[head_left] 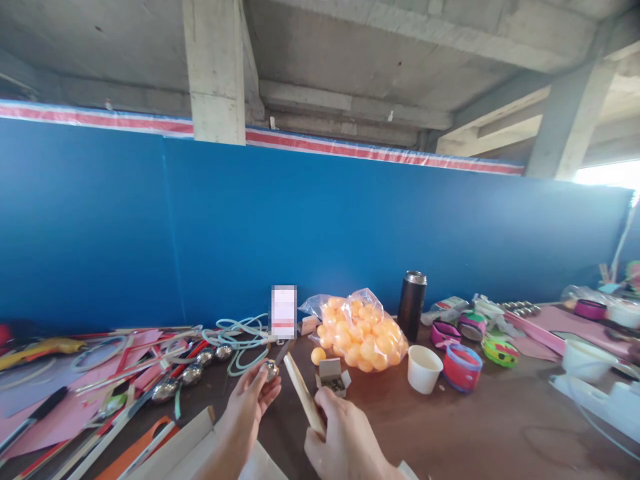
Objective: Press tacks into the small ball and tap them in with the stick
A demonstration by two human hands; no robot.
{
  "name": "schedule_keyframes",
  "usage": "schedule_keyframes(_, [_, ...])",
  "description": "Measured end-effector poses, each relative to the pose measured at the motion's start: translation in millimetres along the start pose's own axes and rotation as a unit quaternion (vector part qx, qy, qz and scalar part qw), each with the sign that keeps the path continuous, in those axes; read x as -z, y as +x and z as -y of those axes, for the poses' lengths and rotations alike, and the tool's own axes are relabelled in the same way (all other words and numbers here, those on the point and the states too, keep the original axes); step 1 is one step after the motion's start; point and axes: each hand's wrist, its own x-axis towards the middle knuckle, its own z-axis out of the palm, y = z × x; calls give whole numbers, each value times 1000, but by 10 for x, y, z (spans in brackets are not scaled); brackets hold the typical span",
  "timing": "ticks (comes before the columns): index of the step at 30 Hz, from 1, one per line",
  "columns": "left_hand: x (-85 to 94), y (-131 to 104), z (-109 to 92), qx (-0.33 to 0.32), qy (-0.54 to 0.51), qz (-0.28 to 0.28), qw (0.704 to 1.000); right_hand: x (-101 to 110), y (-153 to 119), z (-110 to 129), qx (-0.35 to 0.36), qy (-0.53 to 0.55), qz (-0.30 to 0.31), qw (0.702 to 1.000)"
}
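Note:
My left hand (253, 399) pinches a shiny metal ball (271, 370) between thumb and fingers. Wrapped round a pale wooden stick (304, 395) is my right hand (343, 433); the stick tilts up and left, its upper end close to the ball. Just beyond the right hand sits a small open box (334, 377) holding small dark pieces. A loose orange ball (317, 355) lies behind the box, beside a clear plastic bag of orange balls (363, 337). A phone (284, 312) stands upright against the blue wall, partly pixelated.
Right of the bag are a black bottle (413, 305), a white paper cup (425, 369) and a red-and-blue round container (462, 368). Several metal balls (193, 374), a pale cable (240, 337) and sticks lie left. A blue partition (325, 227) stands behind the brown table (450, 440).

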Motion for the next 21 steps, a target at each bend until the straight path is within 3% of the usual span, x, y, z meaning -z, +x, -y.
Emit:
schedule_keyframes(3, [-12, -19, 1, -2, 0, -5, 1000, 24, 0, 4, -2, 6, -15, 1000])
schedule_keyframes(8, [17, 14, 17, 11, 9, 7, 1000, -39, 1, -51, 2, -18, 17, 1000])
schedule_keyframes(13, [39, 56, 41, 15, 11, -8, 1000, -77, -7, -59, 11, 4, -28, 1000])
schedule_keyframes(18, [49, 39, 47, 18, 4, 6, 1000, -87, -6, -50, 3, -27, 3, 1000])
schedule_keyframes(21, [36, 14, 30, 21, 12, -2, 1000, -89, 2, -52, 5, -15, -9, 1000])
